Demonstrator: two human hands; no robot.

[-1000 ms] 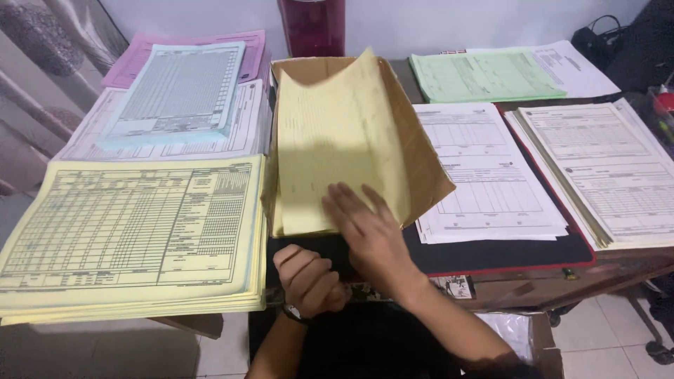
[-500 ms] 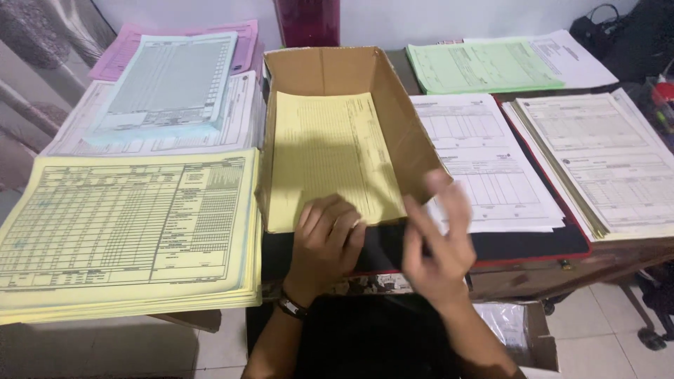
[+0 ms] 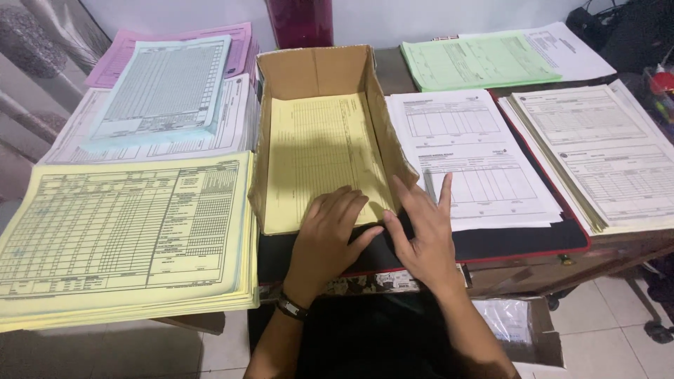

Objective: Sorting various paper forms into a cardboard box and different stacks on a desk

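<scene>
A brown cardboard box [image 3: 316, 70] lies open in the middle of the desk with a stack of yellow forms [image 3: 319, 151] flat inside it. My left hand [image 3: 330, 235] rests palm down on the near edge of those yellow forms. My right hand [image 3: 421, 224] sits beside it with fingers spread, touching the box's near right corner and the edge of a white form stack [image 3: 470, 151]. Neither hand grips anything. A watch band shows on my left wrist.
A thick yellow form stack [image 3: 126, 231] lies at left, with pale blue [image 3: 165, 84], white and pink [image 3: 123, 49] stacks behind it. Green forms [image 3: 477, 60] and further white stacks [image 3: 604, 147] lie at right. A dark red container [image 3: 298, 21] stands behind the box.
The lifted yellow sheet has dropped flat into the box. My left hand rose from below the desk edge onto the sheets. My right hand swung right, then settled at the box's corner.
</scene>
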